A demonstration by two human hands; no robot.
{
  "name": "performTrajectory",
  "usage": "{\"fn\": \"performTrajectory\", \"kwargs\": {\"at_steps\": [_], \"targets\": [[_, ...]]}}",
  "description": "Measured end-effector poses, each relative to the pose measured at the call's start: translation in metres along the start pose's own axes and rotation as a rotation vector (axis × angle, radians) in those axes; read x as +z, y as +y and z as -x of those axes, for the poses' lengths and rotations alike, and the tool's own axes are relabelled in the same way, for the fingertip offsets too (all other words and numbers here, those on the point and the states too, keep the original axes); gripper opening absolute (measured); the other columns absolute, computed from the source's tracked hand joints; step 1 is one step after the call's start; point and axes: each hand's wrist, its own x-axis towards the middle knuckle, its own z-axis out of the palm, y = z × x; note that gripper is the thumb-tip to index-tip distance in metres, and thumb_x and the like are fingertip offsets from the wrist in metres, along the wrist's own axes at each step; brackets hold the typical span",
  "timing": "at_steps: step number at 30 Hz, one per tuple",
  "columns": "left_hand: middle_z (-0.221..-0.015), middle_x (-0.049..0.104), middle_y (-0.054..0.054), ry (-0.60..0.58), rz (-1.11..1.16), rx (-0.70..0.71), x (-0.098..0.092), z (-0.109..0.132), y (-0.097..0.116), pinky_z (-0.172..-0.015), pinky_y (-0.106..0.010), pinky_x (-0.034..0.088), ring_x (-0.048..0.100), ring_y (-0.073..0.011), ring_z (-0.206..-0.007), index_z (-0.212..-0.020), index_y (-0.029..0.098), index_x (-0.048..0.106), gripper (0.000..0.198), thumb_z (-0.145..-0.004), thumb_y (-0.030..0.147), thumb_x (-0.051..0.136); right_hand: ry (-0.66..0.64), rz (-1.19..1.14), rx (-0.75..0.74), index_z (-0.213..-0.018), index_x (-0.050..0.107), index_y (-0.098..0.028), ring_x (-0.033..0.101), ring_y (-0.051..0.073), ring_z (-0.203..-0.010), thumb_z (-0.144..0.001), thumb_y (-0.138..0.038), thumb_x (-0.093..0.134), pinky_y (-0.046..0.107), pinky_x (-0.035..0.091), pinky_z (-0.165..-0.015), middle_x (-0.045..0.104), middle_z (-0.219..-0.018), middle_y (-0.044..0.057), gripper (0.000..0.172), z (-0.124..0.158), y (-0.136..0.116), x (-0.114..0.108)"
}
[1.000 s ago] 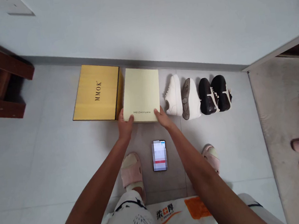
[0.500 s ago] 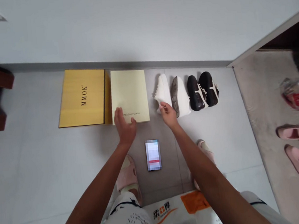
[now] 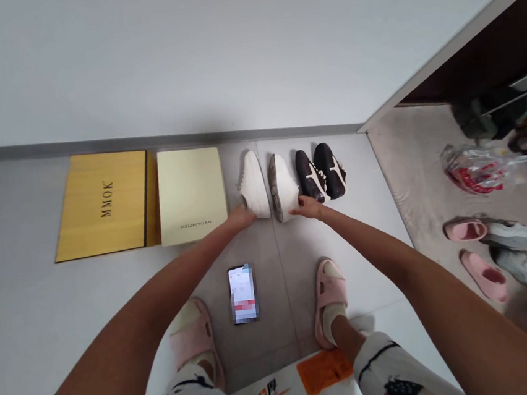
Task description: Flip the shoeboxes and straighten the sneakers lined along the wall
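Two white sneakers lie on their sides on the grey tiled floor. My left hand (image 3: 242, 217) is closed at the heel end of the left white sneaker (image 3: 254, 183), its fingers partly hidden. My right hand (image 3: 310, 207) grips the heel end of the right white sneaker (image 3: 285, 183), whose grey sole faces left. Just right of it lies a pair of dark brown sneakers with white stripes, a nearer one (image 3: 308, 171) and a farther one (image 3: 328, 165). To the left, a cream shoebox (image 3: 190, 189) stands beside a yellow shoebox (image 3: 103, 203).
A lit phone (image 3: 242, 294) lies on the floor between my feet in pink slippers. A white wall (image 3: 184, 56) runs behind the row. At right are pink slippers (image 3: 483, 276), grey sneakers (image 3: 524, 265) and a clear plastic bag (image 3: 475, 168). A white package (image 3: 282, 394) is below me.
My left hand has gone from the cream shoebox to the left white sneaker. My right hand has shifted from that sneaker to the right one. The view has swung to the right.
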Motion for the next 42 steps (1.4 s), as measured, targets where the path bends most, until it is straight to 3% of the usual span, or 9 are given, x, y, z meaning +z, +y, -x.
{"fn": "performTrajectory", "kwargs": {"at_steps": [3, 7, 10, 14, 20, 24, 28, 34, 42], "targets": [[-0.119, 0.075, -0.021, -0.067, 0.029, -0.059, 0.009, -0.002, 0.004, -0.095, -0.036, 0.055, 0.07, -0.0346, -0.118, -0.128, 0.009, 0.068, 0.054, -0.08, 0.034, 0.072, -0.075, 0.037, 0.014, -0.106, 0.073, -0.016, 0.074, 0.025, -0.1, -0.063, -0.029, 0.097, 0.034, 0.058, -0.09, 0.079, -0.104, 0.009, 0.052, 0.001, 0.007, 0.003], [-0.12, 0.077, -0.014, -0.003, 0.075, 0.072, 0.026, 0.0, 0.013, -0.099, -0.038, 0.054, 0.067, -0.0325, -0.123, -0.136, 0.015, 0.064, 0.064, -0.078, 0.041, 0.076, -0.026, 0.227, -0.005, -0.106, 0.071, -0.016, 0.073, 0.025, -0.104, -0.072, -0.031, 0.091, 0.033, 0.056, -0.091, 0.078, -0.108, 0.01, 0.042, 0.006, 0.012, 0.01], [-0.121, 0.077, -0.013, 0.065, 0.015, 0.054, 0.034, 0.001, 0.019, -0.1, -0.039, 0.053, 0.067, -0.0335, -0.124, -0.132, 0.017, 0.067, 0.057, -0.081, 0.039, 0.075, 0.02, 0.322, -0.045, -0.1, 0.07, -0.016, 0.072, 0.027, -0.102, -0.078, -0.034, 0.086, 0.032, 0.055, -0.088, 0.076, -0.104, 0.009, 0.032, 0.009, 0.012, 0.015], [-0.129, 0.073, -0.017, 0.108, -0.131, 0.013, 0.032, 0.0, 0.02, -0.102, -0.036, 0.052, 0.067, -0.0323, -0.125, -0.125, 0.015, 0.069, 0.043, -0.086, 0.035, 0.071, 0.03, 0.293, -0.193, -0.101, 0.067, -0.019, 0.069, 0.023, -0.097, -0.084, -0.032, 0.08, 0.03, 0.053, -0.084, 0.074, -0.099, 0.005, 0.025, 0.01, 0.009, 0.015], [-0.133, 0.07, -0.018, 0.09, -0.206, 0.09, 0.024, 0.001, 0.031, -0.102, -0.036, 0.051, 0.065, -0.0301, -0.126, -0.134, 0.013, 0.058, 0.044, -0.096, 0.035, 0.06, 0.025, 0.415, -0.343, -0.106, 0.062, -0.017, 0.066, 0.023, -0.095, -0.09, -0.029, 0.073, 0.031, 0.049, -0.085, 0.071, -0.098, 0.007, 0.022, 0.003, 0.001, 0.0], [-0.137, 0.067, -0.02, 0.052, -0.351, 0.2, 0.023, 0.005, 0.049, -0.105, -0.037, 0.047, 0.063, -0.0311, -0.13, -0.135, 0.013, 0.056, 0.038, -0.099, 0.029, 0.055, 0.019, 0.565, -0.343, -0.113, 0.062, -0.018, 0.066, 0.027, -0.103, -0.097, -0.03, 0.065, 0.033, 0.05, -0.088, 0.073, -0.111, 0.013, 0.02, 0.002, -0.007, -0.003], [-0.133, 0.068, -0.021, 0.039, -0.476, 0.186, 0.025, 0.01, 0.06, -0.103, -0.037, 0.046, 0.065, -0.0314, -0.125, -0.132, 0.014, 0.057, 0.034, -0.1, 0.024, 0.054, -0.027, 0.719, -0.366, -0.119, 0.06, -0.018, 0.067, 0.03, -0.112, -0.102, -0.032, 0.058, 0.035, 0.05, -0.091, 0.071, -0.127, 0.016, 0.022, 0.008, -0.018, 0.002], [-0.128, 0.069, -0.021, 0.06, -0.52, 0.171, 0.025, 0.015, 0.063, -0.105, -0.04, 0.043, 0.066, -0.0324, -0.123, -0.132, 0.011, 0.057, 0.035, -0.1, 0.016, 0.047, -0.071, 0.851, -0.391, -0.124, 0.058, -0.017, 0.068, 0.03, -0.115, -0.104, -0.031, 0.053, 0.036, 0.051, -0.095, 0.07, -0.132, 0.018, 0.025, 0.015, -0.039, 0.013], [-0.123, 0.071, -0.02, 0.154, -0.477, 0.135, 0.028, 0.012, 0.056, -0.109, -0.043, 0.042, 0.065, -0.0338, -0.124, -0.131, 0.011, 0.06, 0.042, -0.1, 0.011, 0.033, -0.063, 0.848, -0.424, -0.127, 0.057, -0.016, 0.07, 0.031, -0.112, -0.103, -0.026, 0.051, 0.037, 0.052, -0.092, 0.071, -0.131, 0.02, 0.027, 0.013, -0.057, 0.03]]}}
